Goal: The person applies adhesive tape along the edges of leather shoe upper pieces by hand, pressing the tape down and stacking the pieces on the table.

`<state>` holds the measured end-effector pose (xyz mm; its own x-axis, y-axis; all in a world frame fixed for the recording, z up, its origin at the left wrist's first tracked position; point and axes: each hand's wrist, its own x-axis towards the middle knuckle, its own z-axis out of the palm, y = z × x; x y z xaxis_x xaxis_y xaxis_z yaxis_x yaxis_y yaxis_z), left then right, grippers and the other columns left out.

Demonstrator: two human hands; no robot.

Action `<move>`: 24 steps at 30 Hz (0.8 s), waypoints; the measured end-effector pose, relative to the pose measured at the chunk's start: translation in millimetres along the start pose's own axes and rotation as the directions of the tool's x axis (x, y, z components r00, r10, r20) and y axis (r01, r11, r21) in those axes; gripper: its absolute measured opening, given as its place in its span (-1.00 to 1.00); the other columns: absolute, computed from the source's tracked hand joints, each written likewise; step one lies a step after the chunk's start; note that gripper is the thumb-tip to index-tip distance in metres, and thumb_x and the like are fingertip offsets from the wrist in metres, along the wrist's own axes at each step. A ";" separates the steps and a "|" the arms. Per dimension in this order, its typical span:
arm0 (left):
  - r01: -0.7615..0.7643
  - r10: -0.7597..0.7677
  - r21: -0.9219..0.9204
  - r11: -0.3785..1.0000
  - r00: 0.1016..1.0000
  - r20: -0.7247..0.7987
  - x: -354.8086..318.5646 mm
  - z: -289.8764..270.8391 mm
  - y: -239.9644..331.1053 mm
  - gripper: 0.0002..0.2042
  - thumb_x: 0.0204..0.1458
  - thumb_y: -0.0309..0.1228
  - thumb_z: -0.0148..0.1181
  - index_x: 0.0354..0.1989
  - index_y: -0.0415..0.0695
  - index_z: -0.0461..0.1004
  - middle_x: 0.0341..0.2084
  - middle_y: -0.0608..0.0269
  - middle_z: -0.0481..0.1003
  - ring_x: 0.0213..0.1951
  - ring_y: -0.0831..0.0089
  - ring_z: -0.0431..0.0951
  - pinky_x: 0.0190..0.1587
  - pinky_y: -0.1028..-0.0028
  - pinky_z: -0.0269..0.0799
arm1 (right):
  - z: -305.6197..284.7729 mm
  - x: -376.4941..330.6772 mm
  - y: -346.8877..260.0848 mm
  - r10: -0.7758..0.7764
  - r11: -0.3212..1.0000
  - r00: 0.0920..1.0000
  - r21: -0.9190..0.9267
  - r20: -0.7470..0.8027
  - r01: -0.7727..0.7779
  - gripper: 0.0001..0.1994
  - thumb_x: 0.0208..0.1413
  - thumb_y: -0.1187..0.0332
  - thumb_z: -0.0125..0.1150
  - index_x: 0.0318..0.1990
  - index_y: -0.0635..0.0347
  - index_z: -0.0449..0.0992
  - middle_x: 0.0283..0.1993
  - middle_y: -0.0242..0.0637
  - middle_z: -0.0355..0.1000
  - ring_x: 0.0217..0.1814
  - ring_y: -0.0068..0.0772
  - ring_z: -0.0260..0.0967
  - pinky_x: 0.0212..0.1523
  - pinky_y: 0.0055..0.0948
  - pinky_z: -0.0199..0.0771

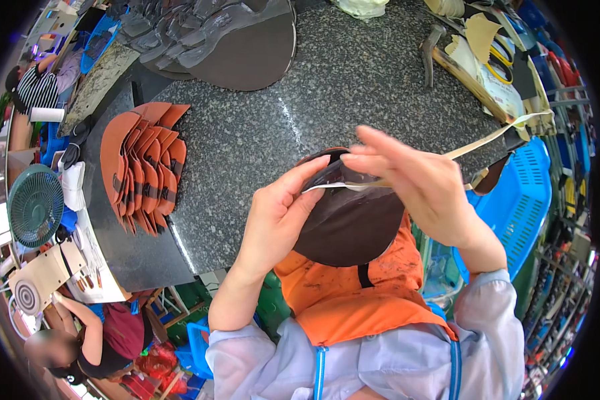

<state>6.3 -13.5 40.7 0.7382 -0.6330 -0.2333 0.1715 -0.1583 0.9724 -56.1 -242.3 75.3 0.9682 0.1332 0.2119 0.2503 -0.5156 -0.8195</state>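
Observation:
My left hand (271, 215) pinches the upper edge of a rounded dark brown leather-like piece (350, 233) between thumb and fingers. A narrow cream tape (490, 139) comes in from the right, passes under my right hand and lies along that edge, its pale end reaching my left fingertips. My right hand (428, 192) is over the piece's right side, fingers stretched out and pointing left; its thumb is hidden. The piece is tilted in front of my orange apron (353, 293), and its top edge curls up behind the tape.
A fanned stack of reddish-brown pieces (147, 170) lies left on the speckled stone table (233, 140). Dark pieces (247, 57) are heaped at the far side. A hammer (431, 53) and yellow-handled scissors (501, 60) lie far right. A blue basket (523, 200) stands right; a person works at left.

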 end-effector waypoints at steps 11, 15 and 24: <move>-0.019 0.014 -0.072 0.997 0.998 -0.060 -9.2 0.5 7.7 -0.64 0.29 -0.58 0.09 0.25 -0.29 0.44 0.00 0.24 0.59 -0.05 0.66 0.54 -0.05 0.65 0.42 | -8.9 -1.1 10.9 -0.289 0.735 0.957 -0.639 0.008 0.227 -0.71 -0.08 0.21 0.44 -0.23 0.08 0.54 -0.44 -0.44 0.30 -0.48 -0.37 0.37 -0.52 -0.36 0.39; 0.054 -0.055 -0.019 0.998 0.995 -0.083 -12.8 -1.7 9.4 -0.67 0.30 -0.59 0.07 0.22 -0.30 0.47 0.00 0.19 0.59 0.02 0.58 0.55 0.09 0.58 0.44 | -4.4 3.6 9.1 -0.295 0.772 0.955 -0.593 -0.014 0.230 -0.70 -0.12 0.23 0.50 -0.22 0.12 0.62 -0.46 -0.42 0.32 -0.52 -0.41 0.35 -0.59 -0.36 0.31; -0.282 0.341 0.448 0.848 0.938 -0.055 -13.5 13.1 16.1 -0.68 0.21 -0.62 0.14 0.12 -0.21 0.57 -0.05 0.00 0.64 -0.10 0.34 0.69 -0.01 0.46 0.57 | 8.3 7.2 15.8 -0.250 0.748 0.967 -0.644 -0.050 0.160 -0.85 -0.03 0.30 0.41 -0.43 0.09 0.55 -0.55 -0.46 0.29 -0.41 -0.40 0.39 -0.53 -0.34 0.36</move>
<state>-9.5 -17.5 59.4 0.7872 -0.6061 0.1135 -0.3553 -0.2954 0.8868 -45.2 -242.5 59.4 0.8735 0.2152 0.4366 0.3423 -0.9093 -0.2365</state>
